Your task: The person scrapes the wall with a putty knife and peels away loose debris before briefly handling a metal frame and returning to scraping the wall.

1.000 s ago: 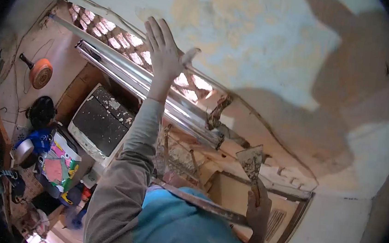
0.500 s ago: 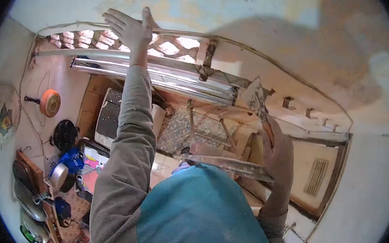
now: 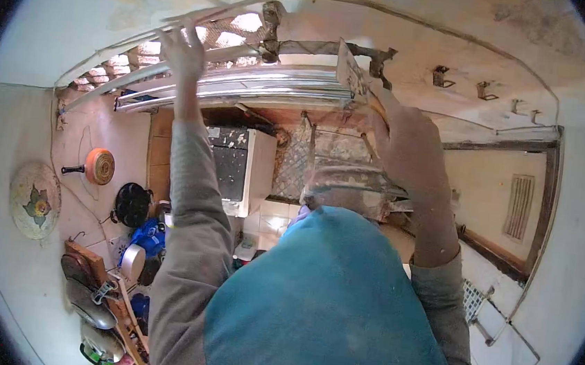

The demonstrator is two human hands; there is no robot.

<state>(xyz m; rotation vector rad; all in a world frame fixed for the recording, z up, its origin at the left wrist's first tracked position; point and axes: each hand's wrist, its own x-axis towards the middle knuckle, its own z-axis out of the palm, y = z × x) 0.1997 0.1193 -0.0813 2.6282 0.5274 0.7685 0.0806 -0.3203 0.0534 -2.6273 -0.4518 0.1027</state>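
My left hand (image 3: 184,55) is raised in front of the lattice opening, beside the light pipe that runs below it. Its fingers are apart and slightly blurred, with nothing held in them. In my right hand (image 3: 411,141) is a scraper (image 3: 352,75) with a flat, stained blade, its handle gripped in the closed fingers. The blade points up and overlaps the right end of the metal rails (image 3: 266,83) in this view. A cable (image 3: 391,12) curves along the patchy wall above both hands.
Pans, including an orange one (image 3: 100,166) and a black one (image 3: 132,204), hang on the left wall near a round decorated plate (image 3: 35,200). Below stands a white appliance with a speckled dark top (image 3: 227,170). Metal brackets (image 3: 443,77) stick out at right, above a framed panel (image 3: 493,193).
The view has shifted, with the wall fittings now higher. My left hand has come down from the wall to the lattice. The scraper has moved left to the end of the rails.
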